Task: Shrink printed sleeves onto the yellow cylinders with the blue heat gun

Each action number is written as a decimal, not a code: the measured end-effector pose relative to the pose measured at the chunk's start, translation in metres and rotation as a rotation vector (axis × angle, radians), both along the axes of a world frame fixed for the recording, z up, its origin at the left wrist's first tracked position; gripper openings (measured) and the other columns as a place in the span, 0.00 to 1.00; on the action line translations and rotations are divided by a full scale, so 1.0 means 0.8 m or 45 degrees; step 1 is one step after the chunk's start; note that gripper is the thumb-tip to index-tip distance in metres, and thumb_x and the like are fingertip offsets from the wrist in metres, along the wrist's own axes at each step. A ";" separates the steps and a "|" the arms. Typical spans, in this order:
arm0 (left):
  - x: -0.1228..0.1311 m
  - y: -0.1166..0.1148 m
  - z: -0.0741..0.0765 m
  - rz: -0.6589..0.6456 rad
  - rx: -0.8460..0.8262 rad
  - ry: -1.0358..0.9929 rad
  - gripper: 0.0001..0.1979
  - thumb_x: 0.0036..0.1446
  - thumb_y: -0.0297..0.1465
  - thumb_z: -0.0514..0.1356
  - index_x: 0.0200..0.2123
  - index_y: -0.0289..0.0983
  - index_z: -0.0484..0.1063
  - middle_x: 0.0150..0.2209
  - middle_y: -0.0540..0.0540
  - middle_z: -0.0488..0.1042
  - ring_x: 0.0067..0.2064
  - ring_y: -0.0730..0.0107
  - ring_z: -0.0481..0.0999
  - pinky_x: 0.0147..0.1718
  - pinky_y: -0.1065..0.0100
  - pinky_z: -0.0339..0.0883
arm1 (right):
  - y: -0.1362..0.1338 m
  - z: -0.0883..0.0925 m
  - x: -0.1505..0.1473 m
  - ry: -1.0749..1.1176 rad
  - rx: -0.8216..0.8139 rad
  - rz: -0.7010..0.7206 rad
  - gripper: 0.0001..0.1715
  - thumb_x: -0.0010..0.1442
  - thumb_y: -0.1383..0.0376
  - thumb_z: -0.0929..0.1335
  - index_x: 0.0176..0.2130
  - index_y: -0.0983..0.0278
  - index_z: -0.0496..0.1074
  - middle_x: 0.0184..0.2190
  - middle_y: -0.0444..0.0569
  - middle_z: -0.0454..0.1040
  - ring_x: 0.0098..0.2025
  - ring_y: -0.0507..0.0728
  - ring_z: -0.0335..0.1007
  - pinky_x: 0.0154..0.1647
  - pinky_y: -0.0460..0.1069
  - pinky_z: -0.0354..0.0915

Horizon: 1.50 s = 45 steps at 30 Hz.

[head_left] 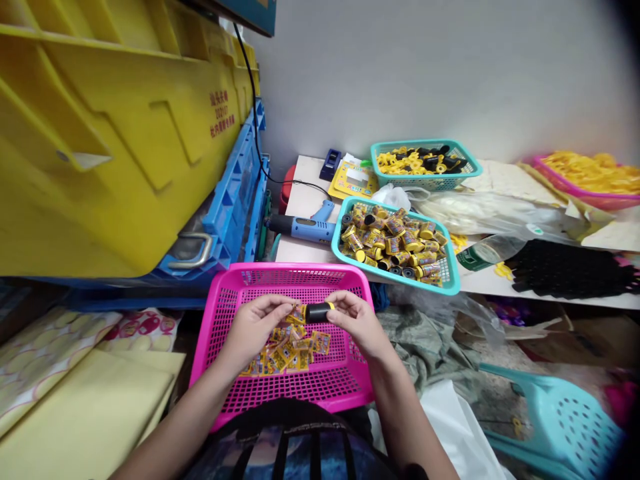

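A small black plastic tube (pixel 317 313) with a yellow band at its right end lies level over the pink basket (pixel 285 267). My right hand (pixel 357 323) pinches it at the banded end. At the tube's left end, my left hand (pixel 260 327) pinches a yellow printed sleeve (pixel 298 314); whether the tube's tip is inside it, I cannot tell. Beneath both hands, a loose heap of similar printed sleeves (pixel 285 353) lies in the pink basket, which rests in front of my body.
Behind, a teal basket (pixel 453 283) holds many wrapped tubes. A blue heat gun (pixel 305 228) lies left of it. Another teal basket (pixel 425 180) contains yellow and black parts. Yellow and blue crates (pixel 125 153) rise on the left. A turquoise stool (pixel 565 407) stands right.
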<state>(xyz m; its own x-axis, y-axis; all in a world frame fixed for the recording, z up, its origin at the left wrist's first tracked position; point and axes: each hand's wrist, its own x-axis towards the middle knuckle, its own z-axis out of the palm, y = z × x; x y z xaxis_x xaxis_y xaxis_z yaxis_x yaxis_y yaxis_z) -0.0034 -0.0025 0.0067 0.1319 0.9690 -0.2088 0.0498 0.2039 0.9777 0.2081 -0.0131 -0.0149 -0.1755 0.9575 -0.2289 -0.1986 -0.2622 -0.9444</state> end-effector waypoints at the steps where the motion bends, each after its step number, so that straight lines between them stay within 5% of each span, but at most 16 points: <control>1: 0.001 0.000 0.002 -0.021 0.001 0.006 0.12 0.50 0.39 0.65 0.34 0.37 0.78 0.36 0.44 0.82 0.38 0.65 0.80 0.39 0.65 0.75 | 0.000 0.000 0.000 -0.014 0.004 0.007 0.24 0.45 0.57 0.77 0.38 0.65 0.71 0.34 0.46 0.71 0.35 0.49 0.68 0.38 0.44 0.65; 11: 0.012 -0.010 0.017 -0.137 -0.059 -0.113 0.18 0.42 0.31 0.69 0.40 0.38 0.74 0.40 0.46 0.80 0.42 0.63 0.79 0.42 0.61 0.76 | -0.013 -0.011 -0.027 -0.019 0.151 -0.087 0.25 0.41 0.60 0.78 0.39 0.62 0.73 0.39 0.48 0.72 0.43 0.53 0.68 0.49 0.49 0.65; 15: 0.011 -0.013 0.020 -0.156 -0.054 -0.157 0.15 0.41 0.30 0.69 0.35 0.37 0.75 0.41 0.46 0.80 0.44 0.63 0.79 0.46 0.61 0.74 | -0.016 -0.013 -0.036 0.132 0.184 -0.069 0.25 0.45 0.50 0.76 0.39 0.60 0.73 0.48 0.49 0.67 0.53 0.54 0.63 0.54 0.48 0.63; 20: 0.017 -0.016 0.019 -0.206 -0.145 -0.207 0.17 0.38 0.32 0.72 0.35 0.37 0.76 0.40 0.44 0.80 0.42 0.60 0.79 0.43 0.59 0.74 | -0.020 -0.015 -0.051 0.360 0.008 0.175 0.40 0.46 0.40 0.72 0.49 0.61 0.66 0.44 0.53 0.68 0.42 0.53 0.67 0.41 0.48 0.66; 27: 0.019 -0.020 0.019 -0.292 -0.201 -0.290 0.19 0.37 0.32 0.73 0.35 0.37 0.74 0.37 0.48 0.79 0.38 0.65 0.79 0.40 0.64 0.73 | -0.016 -0.021 -0.055 0.397 0.025 0.173 0.37 0.40 0.44 0.76 0.41 0.62 0.64 0.40 0.49 0.66 0.39 0.51 0.65 0.41 0.46 0.63; 31: 0.017 -0.024 0.021 -0.358 -0.295 -0.488 0.19 0.49 0.40 0.69 0.42 0.40 0.69 0.33 0.51 0.75 0.29 0.74 0.75 0.31 0.70 0.70 | -0.017 -0.017 -0.052 0.355 0.121 0.100 0.36 0.52 0.38 0.66 0.47 0.61 0.64 0.44 0.52 0.66 0.41 0.53 0.66 0.41 0.48 0.65; 33: 0.017 -0.026 0.019 -0.334 -0.356 -0.591 0.20 0.52 0.42 0.67 0.43 0.40 0.68 0.31 0.51 0.72 0.28 0.75 0.72 0.29 0.71 0.67 | -0.019 -0.013 -0.047 0.295 0.208 0.028 0.34 0.57 0.38 0.61 0.51 0.60 0.65 0.48 0.53 0.65 0.47 0.55 0.65 0.47 0.50 0.65; 36: 0.019 -0.029 0.014 -0.250 -0.421 -0.673 0.21 0.51 0.41 0.67 0.45 0.42 0.65 0.33 0.51 0.71 0.30 0.74 0.71 0.30 0.72 0.65 | -0.023 -0.002 -0.039 0.072 0.388 -0.029 0.30 0.50 0.48 0.73 0.50 0.56 0.71 0.50 0.50 0.66 0.54 0.56 0.61 0.57 0.53 0.59; 41: 0.025 -0.026 0.002 -0.327 -0.423 -0.583 0.31 0.54 0.44 0.64 0.58 0.47 0.56 0.41 0.48 0.74 0.37 0.69 0.75 0.38 0.68 0.68 | -0.025 0.018 -0.023 -0.581 0.872 0.027 0.21 0.53 0.58 0.73 0.47 0.56 0.74 0.42 0.47 0.72 0.47 0.54 0.67 0.51 0.52 0.63; 45: 0.022 -0.013 -0.005 -0.328 -0.189 -0.273 0.37 0.53 0.45 0.64 0.63 0.47 0.53 0.58 0.40 0.68 0.54 0.60 0.71 0.52 0.60 0.66 | 0.015 0.035 0.018 -0.941 1.077 -0.271 0.19 0.55 0.57 0.72 0.46 0.59 0.72 0.41 0.47 0.74 0.45 0.53 0.69 0.50 0.50 0.65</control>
